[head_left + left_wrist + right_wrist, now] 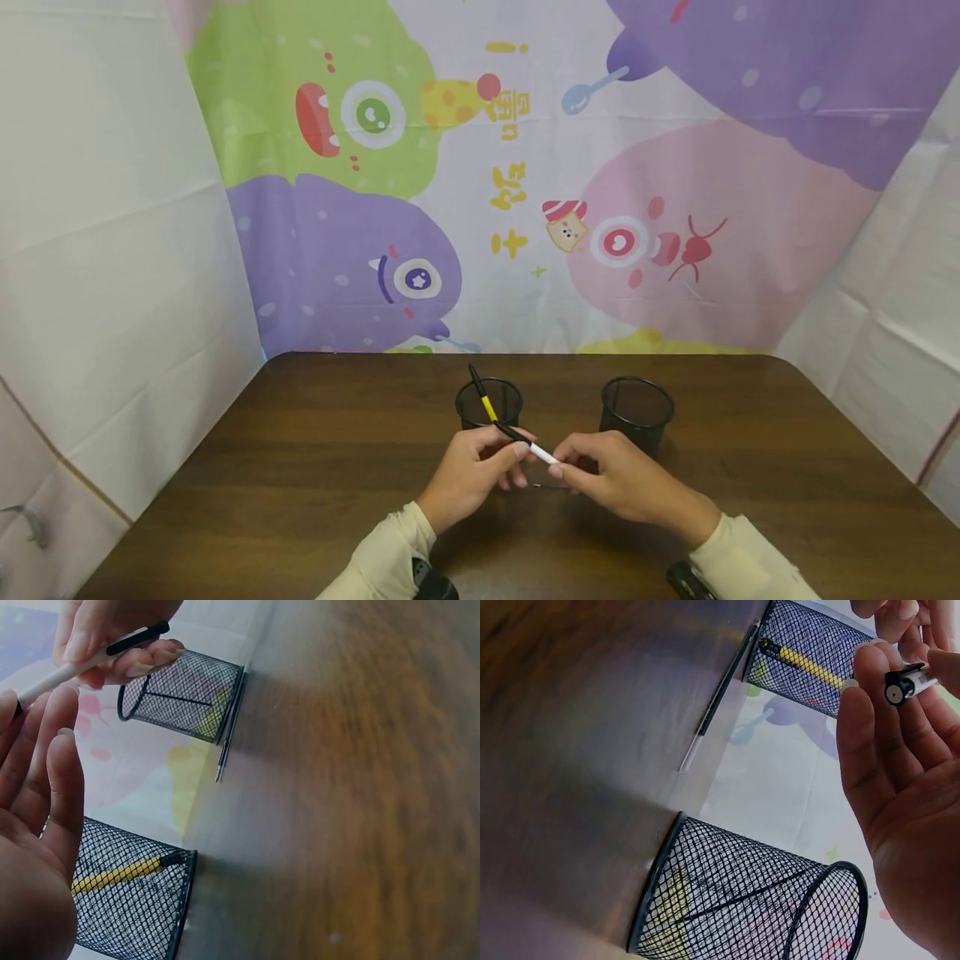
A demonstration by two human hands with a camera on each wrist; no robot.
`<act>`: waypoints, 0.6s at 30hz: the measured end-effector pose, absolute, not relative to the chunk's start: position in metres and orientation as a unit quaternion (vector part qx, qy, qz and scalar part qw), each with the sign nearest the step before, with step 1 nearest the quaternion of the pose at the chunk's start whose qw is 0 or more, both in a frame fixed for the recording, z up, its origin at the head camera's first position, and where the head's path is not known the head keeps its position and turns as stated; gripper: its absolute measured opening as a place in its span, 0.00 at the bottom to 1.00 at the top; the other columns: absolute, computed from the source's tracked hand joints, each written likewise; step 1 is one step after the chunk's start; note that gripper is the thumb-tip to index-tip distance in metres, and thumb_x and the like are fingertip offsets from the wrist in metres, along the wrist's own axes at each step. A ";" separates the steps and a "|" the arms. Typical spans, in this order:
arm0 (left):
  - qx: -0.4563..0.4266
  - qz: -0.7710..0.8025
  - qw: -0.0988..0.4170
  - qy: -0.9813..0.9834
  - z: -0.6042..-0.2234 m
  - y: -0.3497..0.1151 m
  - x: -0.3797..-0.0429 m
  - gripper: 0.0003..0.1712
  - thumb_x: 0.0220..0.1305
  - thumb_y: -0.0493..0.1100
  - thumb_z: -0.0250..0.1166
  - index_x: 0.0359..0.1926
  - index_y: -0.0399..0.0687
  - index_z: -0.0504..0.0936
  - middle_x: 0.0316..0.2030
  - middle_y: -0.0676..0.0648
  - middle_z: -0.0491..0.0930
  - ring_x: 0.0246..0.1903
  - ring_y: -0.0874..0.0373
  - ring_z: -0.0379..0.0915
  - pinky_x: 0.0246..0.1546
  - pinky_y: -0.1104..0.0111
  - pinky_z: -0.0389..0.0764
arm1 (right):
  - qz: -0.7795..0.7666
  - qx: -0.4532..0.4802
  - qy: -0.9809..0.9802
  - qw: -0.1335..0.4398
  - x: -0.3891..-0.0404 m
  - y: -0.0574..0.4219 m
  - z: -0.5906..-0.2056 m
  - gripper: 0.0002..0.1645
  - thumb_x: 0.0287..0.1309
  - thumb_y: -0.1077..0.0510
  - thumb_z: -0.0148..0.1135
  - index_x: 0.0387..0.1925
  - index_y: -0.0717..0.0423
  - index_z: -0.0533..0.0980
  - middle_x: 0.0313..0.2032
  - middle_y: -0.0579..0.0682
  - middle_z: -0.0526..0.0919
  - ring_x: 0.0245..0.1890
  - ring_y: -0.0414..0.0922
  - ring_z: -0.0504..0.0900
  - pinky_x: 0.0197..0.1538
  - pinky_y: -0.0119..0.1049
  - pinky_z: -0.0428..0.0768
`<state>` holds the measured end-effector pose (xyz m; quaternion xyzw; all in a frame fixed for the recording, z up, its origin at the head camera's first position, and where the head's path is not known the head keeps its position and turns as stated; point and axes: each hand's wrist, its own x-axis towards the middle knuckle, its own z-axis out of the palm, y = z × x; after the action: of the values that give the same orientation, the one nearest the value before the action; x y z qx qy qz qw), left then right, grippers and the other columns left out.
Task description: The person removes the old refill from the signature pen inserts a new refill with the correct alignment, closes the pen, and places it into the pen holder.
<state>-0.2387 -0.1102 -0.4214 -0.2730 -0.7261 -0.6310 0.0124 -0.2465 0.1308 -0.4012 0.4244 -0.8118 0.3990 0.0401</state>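
Observation:
My left hand [468, 473] and right hand [622, 475] hold a white-and-black pen [543, 453] between them, above the table. The left thumb and fingers pinch its black part, while the right thumb and fingers pinch the white barrel. In the left wrist view the pen's black clip end [139, 637] sticks out past the right fingers. A thin pen refill [232, 724] with a dark tube lies on the table beyond the hands; in the head view they mostly hide it.
Two black mesh pen cups stand on the brown table [315, 467], a left cup [459, 407] and a right cup [637, 408]. A yellow-and-black pen [486, 400] leans inside the left cup. Behind the table hangs a cartoon-printed cloth [510, 317].

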 end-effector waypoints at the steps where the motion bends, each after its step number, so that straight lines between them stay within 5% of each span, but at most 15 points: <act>1: -0.273 -0.631 0.015 -0.726 -0.421 -0.110 -0.239 0.12 0.73 0.43 0.62 0.49 0.42 0.85 0.38 0.36 0.85 0.25 0.56 0.82 0.26 0.68 0.83 | 0.398 0.425 -0.812 0.042 -0.247 0.130 -0.401 0.05 0.69 0.52 0.64 0.38 0.48 0.81 0.26 0.42 0.83 0.25 0.37 0.81 0.29 0.35 0.82; 11: -0.274 -0.628 0.023 -0.728 -0.419 -0.110 -0.238 0.15 0.73 0.44 0.62 0.49 0.36 0.84 0.37 0.39 0.86 0.25 0.56 0.83 0.26 0.68 0.83 | 0.394 0.424 -0.814 0.042 -0.248 0.132 -0.400 0.05 0.68 0.53 0.65 0.36 0.47 0.82 0.26 0.37 0.81 0.24 0.36 0.79 0.27 0.34 0.81; 18: -0.265 -0.627 0.023 -0.733 -0.420 -0.112 -0.238 0.11 0.73 0.45 0.62 0.48 0.44 0.85 0.37 0.40 0.86 0.25 0.56 0.83 0.26 0.67 0.83 | 0.385 0.411 -0.824 0.050 -0.248 0.134 -0.400 0.07 0.70 0.51 0.62 0.37 0.45 0.82 0.26 0.35 0.80 0.24 0.35 0.76 0.27 0.33 0.79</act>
<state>-0.2381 -0.1116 -0.4200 -0.2649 -0.7326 -0.6266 0.0228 -0.2481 0.1335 -0.3996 0.4113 -0.8245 0.3854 0.0498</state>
